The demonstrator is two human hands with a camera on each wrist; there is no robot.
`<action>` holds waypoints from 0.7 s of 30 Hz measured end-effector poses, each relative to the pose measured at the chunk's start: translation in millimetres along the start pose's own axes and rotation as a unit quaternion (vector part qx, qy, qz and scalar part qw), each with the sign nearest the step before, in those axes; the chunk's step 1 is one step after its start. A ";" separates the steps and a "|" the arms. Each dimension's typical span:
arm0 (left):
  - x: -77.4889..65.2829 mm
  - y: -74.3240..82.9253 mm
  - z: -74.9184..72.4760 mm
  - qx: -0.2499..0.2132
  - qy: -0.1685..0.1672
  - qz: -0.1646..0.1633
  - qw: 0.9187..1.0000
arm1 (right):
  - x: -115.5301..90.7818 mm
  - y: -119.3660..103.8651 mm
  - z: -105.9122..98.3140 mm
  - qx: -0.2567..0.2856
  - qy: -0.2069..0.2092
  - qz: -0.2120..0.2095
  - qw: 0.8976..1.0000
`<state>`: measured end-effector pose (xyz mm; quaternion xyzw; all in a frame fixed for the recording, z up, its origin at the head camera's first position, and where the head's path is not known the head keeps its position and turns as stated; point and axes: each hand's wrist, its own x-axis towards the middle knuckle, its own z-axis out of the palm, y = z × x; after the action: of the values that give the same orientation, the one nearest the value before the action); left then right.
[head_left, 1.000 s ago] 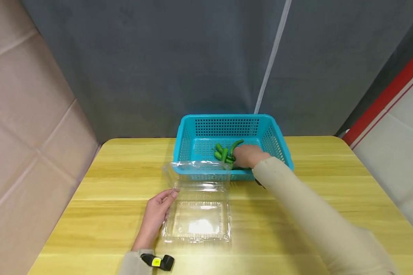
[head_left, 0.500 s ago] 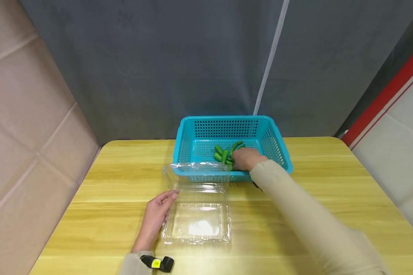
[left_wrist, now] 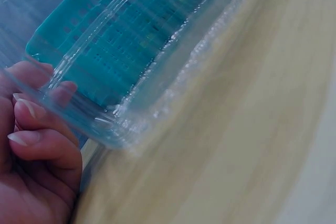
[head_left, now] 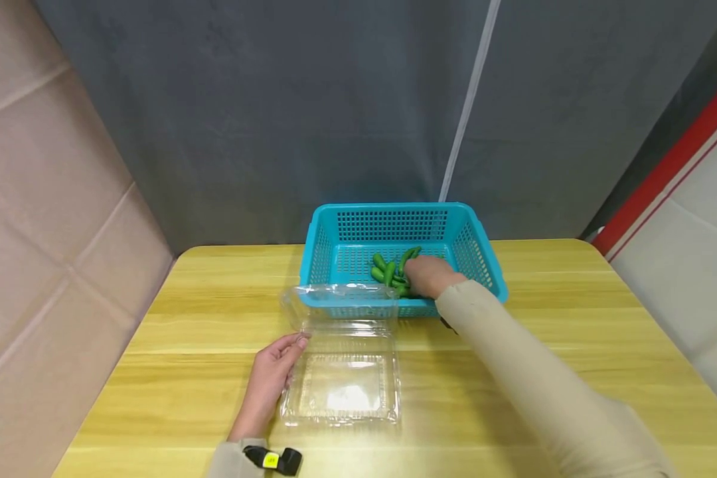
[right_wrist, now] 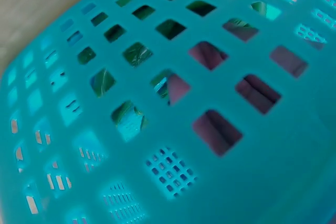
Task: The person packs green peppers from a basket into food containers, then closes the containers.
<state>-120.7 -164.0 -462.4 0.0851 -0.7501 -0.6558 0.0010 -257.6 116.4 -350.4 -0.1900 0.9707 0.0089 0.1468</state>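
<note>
A clear plastic clamshell box [head_left: 346, 343] lies with its lid raised at the back, leaning over the basket's front rim. My left hand [head_left: 269, 365] pinches its left edge near the hinge; the left wrist view shows thumb and curled fingers [left_wrist: 44, 145] at the clear wall. My right hand [head_left: 431, 276] reaches down into the blue basket [head_left: 388, 208], among several green chili peppers [head_left: 390, 272]. Through the holes in the right wrist view, parts of its fingers [right_wrist: 209, 56] appear beside green peppers [right_wrist: 137, 53]. The fingertips are mostly hidden, and I cannot tell whether they grip a pepper.
The basket stands at the back of a wooden table [head_left: 173, 372], close to a grey curtain [head_left: 275, 119]. A pale padded panel [head_left: 48, 212] rises on the left. A white panel with a red border [head_left: 675, 162] is on the right.
The right hand stays inside the basket with small movements, and the peppers around it have shifted slightly. The left hand and the box hold their place.
</note>
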 end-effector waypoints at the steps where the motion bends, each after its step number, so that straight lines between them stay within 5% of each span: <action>1: -0.2 0.1 -0.2 0.000 0.000 -0.001 1.000 | -0.2 0.0 -0.1 0.001 0.005 -0.002 1.000; 21: -1.0 0.6 -0.6 0.004 0.000 -0.005 1.000 | -6.3 4.3 -5.3 0.014 0.046 0.004 0.999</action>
<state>-119.7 -164.3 -461.7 0.0887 -0.7524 -0.6527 -0.0030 -255.2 122.3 -343.6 -0.1841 0.9773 -0.0132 0.1042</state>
